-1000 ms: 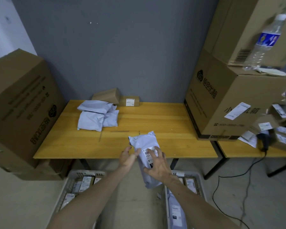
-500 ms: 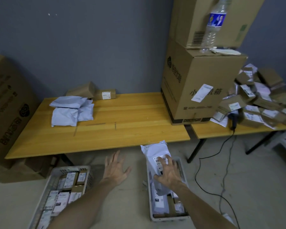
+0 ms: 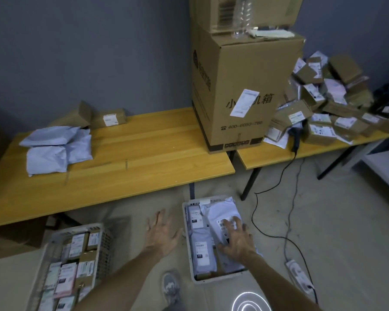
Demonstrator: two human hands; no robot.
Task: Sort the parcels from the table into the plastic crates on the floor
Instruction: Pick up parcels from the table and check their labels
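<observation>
Head view, from my feet outward: a grey shoe [image 3: 170, 286] stands on the floor between the two crates. My right hand [image 3: 237, 240] lies flat with fingers spread on the white mailer [image 3: 218, 209], pressing it down rather than gripping it. The mailer is already inside the right crate [image 3: 188, 248], on top of other soft bags, label up. I judge the flat palm is there to seat the slippery bag so it does not slide over the rim. My left hand [image 3: 163, 235] is open, fingers splayed, holding nothing. It hovers over bare floor just beside that crate, probably for balance as I lean down.

The left crate [image 3: 106, 245] holds small labelled cardboard boxes, so the sort looks like bags right, boxes left. Beyond, on the table [image 3: 157, 151], a stack of pale mailers [image 3: 54, 147] and two small brown boxes [image 3: 109, 118] wait near the wall. Farther right, a large carton [image 3: 245, 86] straddles the gap to a second table, where a heap of parcels [image 3: 323, 108] sits beside a handheld scanner [image 3: 295, 135].
</observation>
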